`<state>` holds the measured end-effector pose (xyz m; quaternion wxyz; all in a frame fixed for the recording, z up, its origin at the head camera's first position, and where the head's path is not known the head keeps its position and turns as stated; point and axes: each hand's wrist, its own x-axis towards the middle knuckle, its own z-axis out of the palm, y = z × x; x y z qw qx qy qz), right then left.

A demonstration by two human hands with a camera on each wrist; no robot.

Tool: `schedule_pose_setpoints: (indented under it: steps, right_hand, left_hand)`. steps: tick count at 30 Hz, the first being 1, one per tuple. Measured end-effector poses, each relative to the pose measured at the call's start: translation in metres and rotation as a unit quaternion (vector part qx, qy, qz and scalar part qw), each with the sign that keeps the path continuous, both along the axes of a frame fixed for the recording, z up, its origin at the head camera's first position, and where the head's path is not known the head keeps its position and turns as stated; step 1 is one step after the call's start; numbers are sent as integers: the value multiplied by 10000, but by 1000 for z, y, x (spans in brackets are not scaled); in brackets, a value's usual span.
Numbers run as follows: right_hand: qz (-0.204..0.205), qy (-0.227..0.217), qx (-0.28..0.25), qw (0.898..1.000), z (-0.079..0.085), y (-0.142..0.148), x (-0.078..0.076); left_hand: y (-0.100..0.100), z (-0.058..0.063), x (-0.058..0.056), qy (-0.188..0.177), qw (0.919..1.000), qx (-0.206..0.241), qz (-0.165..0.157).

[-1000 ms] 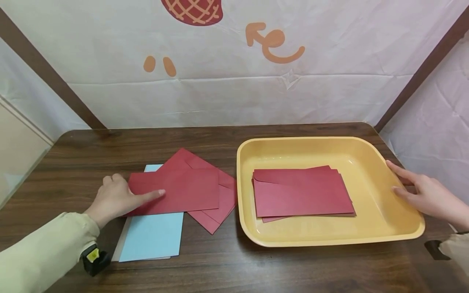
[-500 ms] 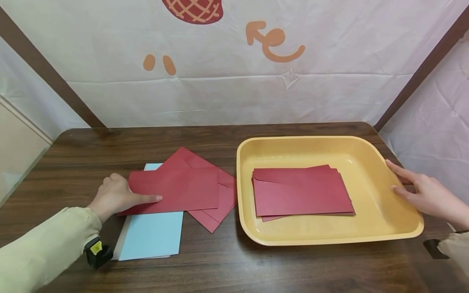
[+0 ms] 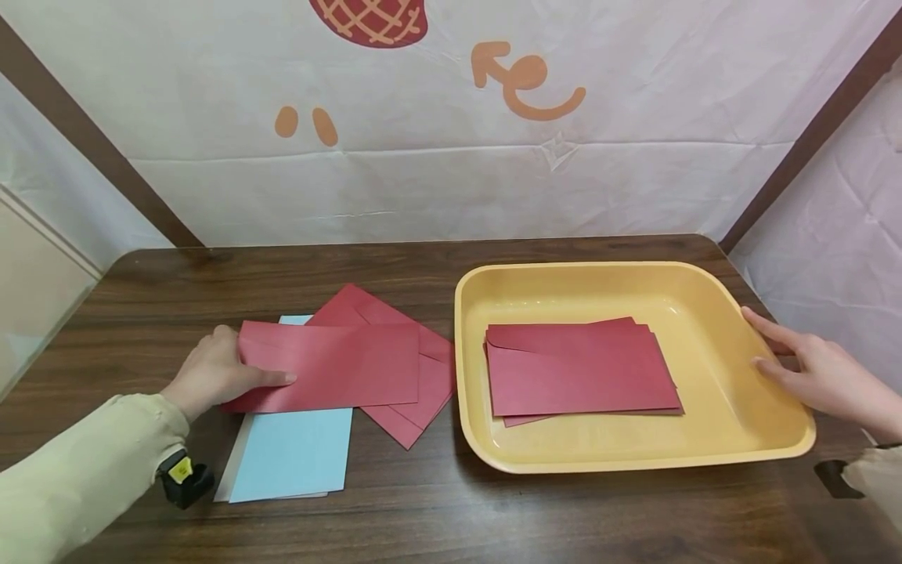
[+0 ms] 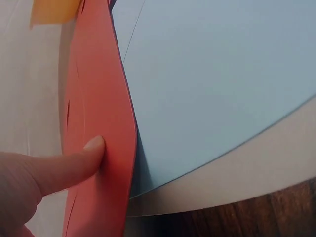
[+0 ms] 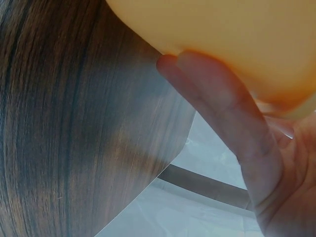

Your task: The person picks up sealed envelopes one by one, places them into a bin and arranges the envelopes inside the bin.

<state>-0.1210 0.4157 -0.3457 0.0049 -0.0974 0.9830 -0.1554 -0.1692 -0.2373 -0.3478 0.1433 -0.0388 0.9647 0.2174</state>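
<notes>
My left hand (image 3: pixel 217 374) pinches the left end of a red envelope (image 3: pixel 352 364), its thumb on top and its fingers hidden beneath. That end is bent up a little; in the left wrist view the thumb presses on the red paper (image 4: pixel 111 113). Under it lie more red envelopes (image 3: pixel 405 427), set askew, and light blue envelopes (image 3: pixel 296 462) over a pale one. My right hand (image 3: pixel 824 374) holds the right rim of a yellow tray (image 3: pixel 733 450), thumb inside, fingers against the outer wall in the right wrist view. Several red envelopes (image 3: pixel 581 372) are stacked inside the tray.
The dark wooden table (image 3: pixel 395 509) carries everything. A white printed cloth (image 3: pixel 437 188) hangs behind its back edge, with another cloth (image 3: pixel 831 204) along the right. The tray's left wall stands right beside the askew red envelopes.
My left hand has drawn slightly left and its thumb has slid toward the envelope's left end, which now bends up a little more. The right hand and the tray stay nearly still.
</notes>
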Motion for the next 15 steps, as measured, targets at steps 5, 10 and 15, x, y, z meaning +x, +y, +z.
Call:
schedule_pose_setpoints:
  steps: [5, 10, 15]
  right_hand:
    - [22, 19, 132, 9999, 1, -1, 0]
    - [76, 150, 225, 9996, 1, -1, 1]
    - [91, 199, 219, 9995, 1, -1, 1]
  left_hand:
    - [-3, 1, -1, -130, 9996, 263, 20]
    - [-4, 2, -3, 41, 9996, 262, 65]
    - [-3, 6, -4, 231, 9992, 175, 292]
